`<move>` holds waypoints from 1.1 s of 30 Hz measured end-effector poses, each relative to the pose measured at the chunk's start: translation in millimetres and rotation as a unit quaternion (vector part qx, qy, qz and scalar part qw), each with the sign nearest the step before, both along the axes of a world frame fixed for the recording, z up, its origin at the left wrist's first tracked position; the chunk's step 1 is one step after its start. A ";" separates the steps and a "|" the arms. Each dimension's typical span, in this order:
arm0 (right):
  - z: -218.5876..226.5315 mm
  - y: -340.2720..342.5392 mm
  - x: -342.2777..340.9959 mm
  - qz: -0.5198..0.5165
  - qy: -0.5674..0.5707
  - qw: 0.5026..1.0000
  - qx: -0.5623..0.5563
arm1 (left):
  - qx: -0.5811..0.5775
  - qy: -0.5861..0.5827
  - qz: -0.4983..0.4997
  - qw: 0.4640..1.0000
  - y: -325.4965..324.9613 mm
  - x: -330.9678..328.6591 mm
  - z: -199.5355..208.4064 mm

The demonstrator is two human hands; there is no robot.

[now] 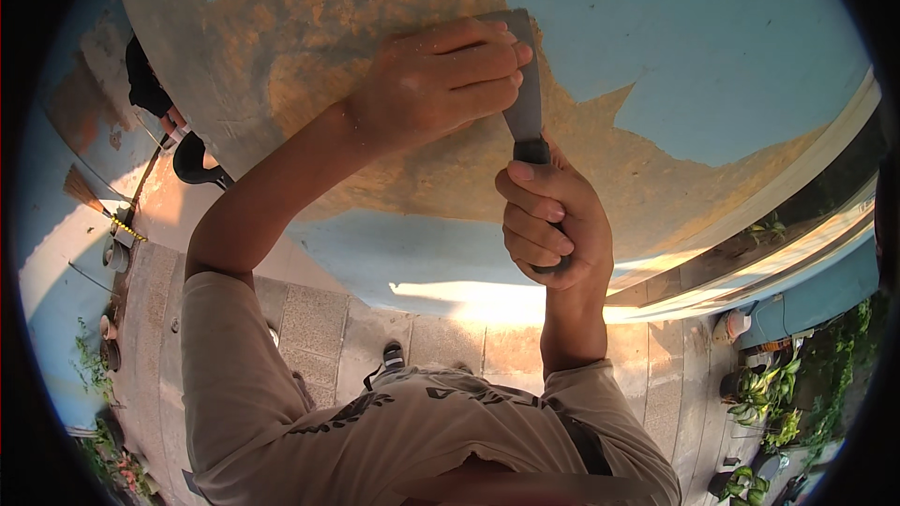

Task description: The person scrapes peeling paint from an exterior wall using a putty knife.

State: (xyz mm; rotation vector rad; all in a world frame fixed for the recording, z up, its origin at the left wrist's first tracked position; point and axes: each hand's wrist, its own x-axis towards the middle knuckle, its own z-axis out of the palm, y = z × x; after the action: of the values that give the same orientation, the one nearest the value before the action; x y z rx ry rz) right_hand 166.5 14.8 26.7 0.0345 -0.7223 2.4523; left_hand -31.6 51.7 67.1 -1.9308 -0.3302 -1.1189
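In the head view, the right hand (553,225) was closed around the dark handle of a flat grey metal scraper (525,84), while the left hand (441,84) pressed curled fingers onto its blade against the blue painted wall (712,47) at the bare sandy patch (328,56). The scraper's long axis ran nearly vertical in the picture, blade edge pointing up and away from the person. Scraping well probably called for a shallow blade angle and steady pressure at the paint's edge.
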 end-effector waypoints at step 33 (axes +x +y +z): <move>-0.5 5.6 -1.6 0.027 0.025 0.999 -0.010 | 0.012 -0.022 0.042 0.999 -3.7 0.4 3.4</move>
State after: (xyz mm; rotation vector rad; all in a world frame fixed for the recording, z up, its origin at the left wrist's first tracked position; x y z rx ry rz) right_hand 164.9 20.4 26.2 0.1078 -0.6842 2.5001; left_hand -31.2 48.0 70.5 -1.8558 -0.4165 -1.1071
